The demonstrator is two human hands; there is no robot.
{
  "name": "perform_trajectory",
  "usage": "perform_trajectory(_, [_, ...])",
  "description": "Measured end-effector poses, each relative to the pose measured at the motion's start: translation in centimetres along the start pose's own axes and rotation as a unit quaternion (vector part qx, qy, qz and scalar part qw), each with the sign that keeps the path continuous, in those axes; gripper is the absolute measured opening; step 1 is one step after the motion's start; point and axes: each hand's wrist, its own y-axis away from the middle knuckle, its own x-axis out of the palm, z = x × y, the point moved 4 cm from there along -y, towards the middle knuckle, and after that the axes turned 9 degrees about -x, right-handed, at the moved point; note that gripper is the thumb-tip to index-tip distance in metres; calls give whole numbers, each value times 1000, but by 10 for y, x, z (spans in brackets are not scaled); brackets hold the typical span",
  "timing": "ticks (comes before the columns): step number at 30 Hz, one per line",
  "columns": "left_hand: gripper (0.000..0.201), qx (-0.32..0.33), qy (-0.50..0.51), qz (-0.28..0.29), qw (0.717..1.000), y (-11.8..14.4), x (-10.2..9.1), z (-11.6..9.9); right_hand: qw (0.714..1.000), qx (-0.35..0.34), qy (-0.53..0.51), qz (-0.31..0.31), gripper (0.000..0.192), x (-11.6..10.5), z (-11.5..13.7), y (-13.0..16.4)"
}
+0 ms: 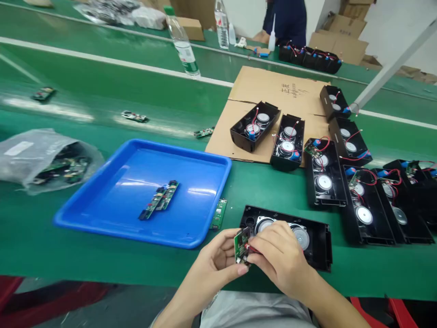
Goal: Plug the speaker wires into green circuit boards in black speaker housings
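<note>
Held between the thumb and fingers of my left hand [220, 259] is a small green circuit board [240, 248], tilted up on edge. My right hand [282, 255] pinches a red wire connector [249, 247] against the face of that board. Directly behind both hands lies a black speaker housing [321, 246] with two round speakers [300, 237] in it; my right hand covers part of it. Another green board [218, 214] rests on the table, partly under the edge of the blue tray [201, 237]. Two more boards [160, 200] lie inside that tray.
A plastic bag [20, 159] of boards is at the left. Several wired speaker housings [326, 177] stand at the right, some on a cardboard sheet [246, 91]. Beyond runs a green belt [92, 86] with boards on it. Bottles [186, 52] and a person [287, 20] are farther back.
</note>
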Motion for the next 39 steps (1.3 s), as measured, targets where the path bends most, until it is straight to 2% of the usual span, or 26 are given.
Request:
perform_trajectory(3, [56, -58, 15, -29, 998, 5, 1, -1, 997, 43, 15, 61, 25, -24, -11, 7])
perform_trajectory(5, [60, -81, 14, -41, 996, 8, 2, -1, 989, 95, 21, 109, 26, -43, -22, 21])
perform_trajectory(7, [62, -83, 22, -52, 995, 9, 2, -1, 974, 132, 24, 183, 32, -56, -31, 40])
perform_trajectory(9, [65, -86, 40, -62, 994, 8, 2, 1, 958, 137, 28, 250, 36, -62, -36, 57])
perform_trajectory(11, [66, -97, 57, -63, 992, 6, 3, 5, 954, 129, 24, 269, 34, -62, -37, 68])
perform_trajectory(13, [66, -108, 69, -59, 990, 5, 4, 9, 963, 119, 8, 243, 30, -60, -37, 71])
perform_trajectory(18, [61, -95, 42, -60, 993, 8, 11, 9, 985, 108, -51, 127, 14, -50, -31, 59])
perform_trajectory(22, [48, -62, 11, -80, 995, 11, 19, 3, 988, 95, -76, 93, 13, -37, -24, 49])
perform_trajectory(25, [42, -52, -5, -67, 996, 11, 24, 2, 991, 91, -70, 62, 16, -32, -23, 43])
perform_trajectory(28, [42, -61, -2, -14, 998, 8, 26, 6, 987, 147, -68, 21, 19, -33, -29, 41])
perform_trajectory(32, [42, -90, 5, 79, 993, 2, 32, 15, 954, 280, -101, 20, 18, -33, -41, 50])
perform_trajectory(35, [35, -79, -28, 86, 993, 0, 36, 16, 923, 360, -133, 30, 19, -34, -46, 59])
perform_trajectory(39, [30, -56, -168, 82, 981, -1, 37, 3, 909, 383, -155, 49, 19, -39, -49, 64])
